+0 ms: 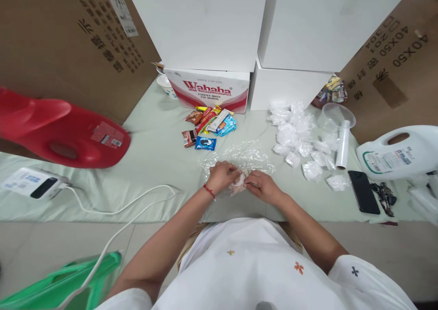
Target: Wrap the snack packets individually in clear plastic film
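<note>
The left hand (221, 178) and right hand (263, 185) meet over a small pinkish packet (237, 182), which lies on a clear plastic sheet (255, 155) near the front edge of the cloth-covered table (147, 173). The left fingers curl down onto the packet's far left side; the right thumb and fingers are drawn nearly together at its right edge. Both hands appear to have hold of it, though the exact grip is partly hidden.

The sheet's far edge spreads beyond the hands, just short of a pile of snack packets (212, 124) at the foot of the Wahaha carton (212, 91). Right of the sheet, a strip of cloth separates it from the crinkled clear bundles (290, 134), with a film roll (343, 143) beside them. The black smartphone (363, 191) and keys (383, 196) lie close to the front edge, well apart from the right hand. To the left, cloth stretches from the wrist to a white cable (164, 195), which drops over the edge.
</note>
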Demonstrator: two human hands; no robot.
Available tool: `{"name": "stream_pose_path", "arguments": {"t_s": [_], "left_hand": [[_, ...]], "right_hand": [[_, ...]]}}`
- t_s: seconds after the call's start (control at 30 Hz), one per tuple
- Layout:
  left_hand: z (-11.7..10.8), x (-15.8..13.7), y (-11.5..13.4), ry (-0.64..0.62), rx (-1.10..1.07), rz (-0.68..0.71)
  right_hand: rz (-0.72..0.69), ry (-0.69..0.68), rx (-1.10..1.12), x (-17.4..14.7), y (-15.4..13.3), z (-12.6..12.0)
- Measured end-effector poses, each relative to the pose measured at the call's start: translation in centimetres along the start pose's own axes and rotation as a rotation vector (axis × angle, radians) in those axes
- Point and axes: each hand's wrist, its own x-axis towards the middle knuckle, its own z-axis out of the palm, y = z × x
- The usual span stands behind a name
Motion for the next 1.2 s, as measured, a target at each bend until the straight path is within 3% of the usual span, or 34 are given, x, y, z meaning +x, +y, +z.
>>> {"name": "stream_pose_path", "arguments": {"t_s": [0.37, 0.5, 0.6, 0.67, 0.8, 0.9, 1.0, 1.1, 1.2], "left_hand": [[0.7, 1.8, 1.2, 0.081, 0.031, 0.067], [0.9, 1.0, 1.8, 0.012, 0.002, 0.136], [0.4, -0.2, 1.8, -0.032, -0.166, 0.101], [0.1, -1.1, 1.6, -0.048, -0.264, 0.163], [0.3, -2.3, 0.8, -0.026, -0.157, 0.380], [0.9, -2.6, 0.4, 0.018, -0.156, 0.383], [1.3, -3.0, 0.6, 0.028, -0.188, 0.302], [1.5, -3.6, 1.4, 0.051, -0.167, 0.258], [1.6, -4.0, 2.1, 0.095, -0.113, 0.234]], "right_hand": [[-0.022, 0.043, 0.122, -0.4, -0.3, -0.7], [0.094, 0.080, 0.126, -0.4, 0.4, -0.1], [0.185, 0.111, 0.121, -0.1, 0.7, 0.3], [0.249, 0.120, 0.141, 0.1, 0.8, 0.5], [0.323, 0.120, 0.190, 0.1, 0.7, 0.6], [0.339, 0.063, 0.179, 0.3, 0.8, -0.2], [0.323, 0.040, 0.021, 2.5, 1.4, -2.0], [0.189, 0.067, -0.213, 7.3, 2.5, -3.5], [0.039, -0.092, -0.374, 12.9, 3.7, -3.0]]}}
